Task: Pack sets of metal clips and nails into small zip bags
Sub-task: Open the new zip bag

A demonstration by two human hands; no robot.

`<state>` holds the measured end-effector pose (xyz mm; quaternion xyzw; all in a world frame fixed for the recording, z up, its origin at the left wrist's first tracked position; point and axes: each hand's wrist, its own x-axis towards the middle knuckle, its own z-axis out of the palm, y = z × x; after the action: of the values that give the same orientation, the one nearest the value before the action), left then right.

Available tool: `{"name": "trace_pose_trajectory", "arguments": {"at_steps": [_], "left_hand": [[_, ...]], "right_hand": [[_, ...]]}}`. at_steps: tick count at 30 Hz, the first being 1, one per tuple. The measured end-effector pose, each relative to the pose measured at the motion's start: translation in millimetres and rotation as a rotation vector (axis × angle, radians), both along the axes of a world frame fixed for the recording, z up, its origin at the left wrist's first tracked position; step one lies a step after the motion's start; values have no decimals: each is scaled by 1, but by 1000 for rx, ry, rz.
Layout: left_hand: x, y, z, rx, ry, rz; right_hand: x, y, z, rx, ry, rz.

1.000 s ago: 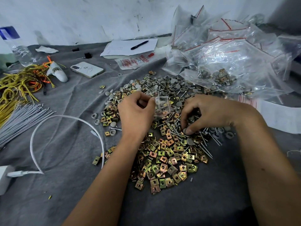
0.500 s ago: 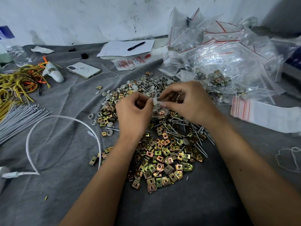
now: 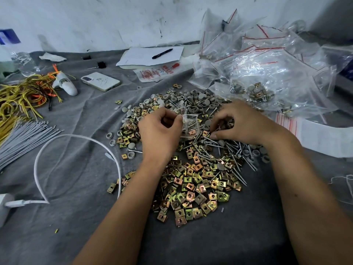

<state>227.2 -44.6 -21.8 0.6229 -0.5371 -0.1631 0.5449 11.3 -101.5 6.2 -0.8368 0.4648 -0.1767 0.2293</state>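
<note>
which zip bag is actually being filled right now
The small clear zip bag pinched in the left hand, over the loose pile with nails already inside. The other bags lie heaped at the far right.

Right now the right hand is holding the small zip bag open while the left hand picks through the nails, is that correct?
Not quite: the head view shows the left hand holding the small zip bag, while the right hand picks through the nails.

Grey cloth-covered table [image 3: 76, 236] under heaped metal clips [image 3: 193, 190], nails [image 3: 236, 159], phone [image 3: 100, 81], white cable [image 3: 76, 139].
</note>
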Motion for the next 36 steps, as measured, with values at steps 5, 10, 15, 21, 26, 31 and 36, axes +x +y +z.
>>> {"name": "trace_pose_trajectory", "arguments": {"at_steps": [5,10,15,21,26,31,36], "left_hand": [[-1,0,0,4,8,-6],[-1,1,0,1,5,-3],[-2,2,1,-10,-8,-6],[-1,2,2,-21,-17,-10],[-2,3,3,-31,-2,-10],[0,3,3,-34,13,3],[1,2,4,-53,34,64]], "right_hand": [[2,-2,-3,6,-5,35],[11,2,-2,-138,-294,11],[35,13,-2,-234,-464,66],[49,16,-8,-262,-442,56],[42,16,-5,-244,-504,17],[35,16,0,-211,-460,60],[25,15,1,-103,-234,144]]}}
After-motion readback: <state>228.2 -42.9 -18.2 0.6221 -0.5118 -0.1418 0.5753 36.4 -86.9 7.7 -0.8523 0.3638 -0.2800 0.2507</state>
